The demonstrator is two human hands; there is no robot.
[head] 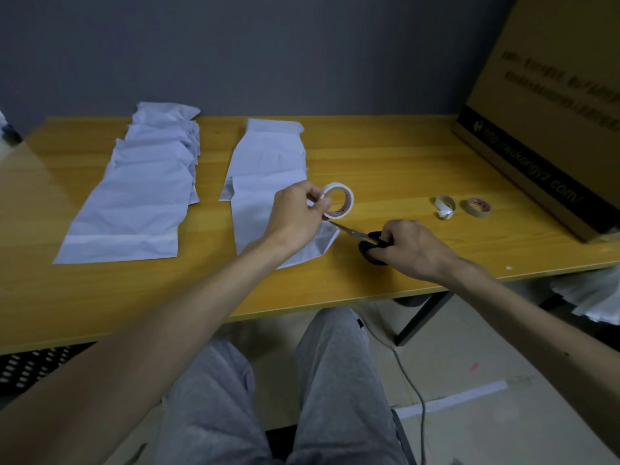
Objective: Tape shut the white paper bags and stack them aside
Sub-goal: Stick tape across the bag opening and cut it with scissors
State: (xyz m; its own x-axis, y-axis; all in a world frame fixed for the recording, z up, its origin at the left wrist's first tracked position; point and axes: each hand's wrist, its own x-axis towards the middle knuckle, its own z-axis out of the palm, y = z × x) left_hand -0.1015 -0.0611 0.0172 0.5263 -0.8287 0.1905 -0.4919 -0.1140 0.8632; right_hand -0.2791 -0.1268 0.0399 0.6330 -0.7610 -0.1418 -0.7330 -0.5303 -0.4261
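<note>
Head view: cutting a strip of tape looks to be the step in hand. The left hand (pixel 295 216) pinches a white roll of tape (pixel 339 200) over a single white paper bag (pixel 268 162) lying mid-table. The right hand (pixel 409 250) grips black-handled scissors (pixel 356 233), blades at the tape's pulled end. Next, probably: snip, then press the strip across the bag's near fold. An overlapping pile of white paper bags (pixel 144 186) lies left. On the yellow wooden table (pixel 385 156), a brown cardboard box (pixel 543 112) stands far right; the grey wall (pixel 302 55) is behind.
</note>
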